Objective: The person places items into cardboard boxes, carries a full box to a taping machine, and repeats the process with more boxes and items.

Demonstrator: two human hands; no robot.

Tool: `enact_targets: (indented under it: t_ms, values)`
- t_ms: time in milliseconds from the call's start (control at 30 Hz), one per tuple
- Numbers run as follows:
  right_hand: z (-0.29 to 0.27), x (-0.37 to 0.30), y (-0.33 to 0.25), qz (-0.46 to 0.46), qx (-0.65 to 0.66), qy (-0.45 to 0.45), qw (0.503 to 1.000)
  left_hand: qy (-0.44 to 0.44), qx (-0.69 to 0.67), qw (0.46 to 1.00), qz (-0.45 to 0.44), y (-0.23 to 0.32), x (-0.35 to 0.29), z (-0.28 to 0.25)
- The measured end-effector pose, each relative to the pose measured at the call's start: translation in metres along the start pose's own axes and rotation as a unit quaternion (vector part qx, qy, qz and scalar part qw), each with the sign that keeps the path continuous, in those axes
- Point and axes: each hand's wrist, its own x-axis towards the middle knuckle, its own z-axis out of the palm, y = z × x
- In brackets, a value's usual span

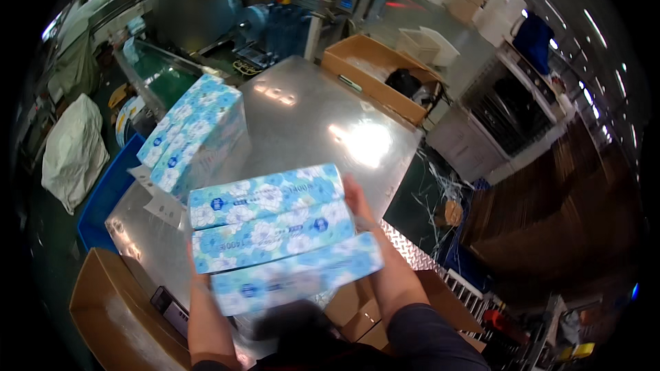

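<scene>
Three blue floral tissue packs [271,233] lie side by side between my hands, close in front of me above the metal table. My left hand [195,269] presses on their left end; its fingers are mostly hidden by the packs. Around the right end of the packs, my right hand [358,200] is closed, gripping from the far corner. The nearest pack sits slightly askew from the other two. Further left, a stack of matching tissue packs [199,130] stands on the metal table [289,124], apart from my hands.
An open cardboard box [117,316] stands at the lower left, beside a phone-like dark device [170,308]. Another open carton [354,312] is below the packs, near a roller conveyor [459,288]. A long carton [378,75] borders the table's far side; a blue bin [103,199] borders its left.
</scene>
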Motion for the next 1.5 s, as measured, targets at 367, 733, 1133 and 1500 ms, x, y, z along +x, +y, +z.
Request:
enact_targets:
  t_ms: [367,733,1133,1500]
  values:
    - [0.018,-0.259,-0.244,-0.133,0.057,0.059,0.988,-0.167,0.304,0.932,0.104,-0.081,-0.125,0.315]
    - [-0.199,-0.554,-0.183,-0.030,-0.160,0.422,0.892,-0.361,0.405,0.818,-0.190,-0.312,-0.203,0.202]
    - [-0.197,-0.514,-0.104,0.124,-0.846,-0.065,0.515,-0.640,0.690,0.300,0.154,-0.318,-0.235,0.250]
    - [-0.259,-0.513,-0.041,0.248,-0.817,-0.052,0.518,-0.432,0.786,0.441,-0.029,-0.272,-0.260,0.178]
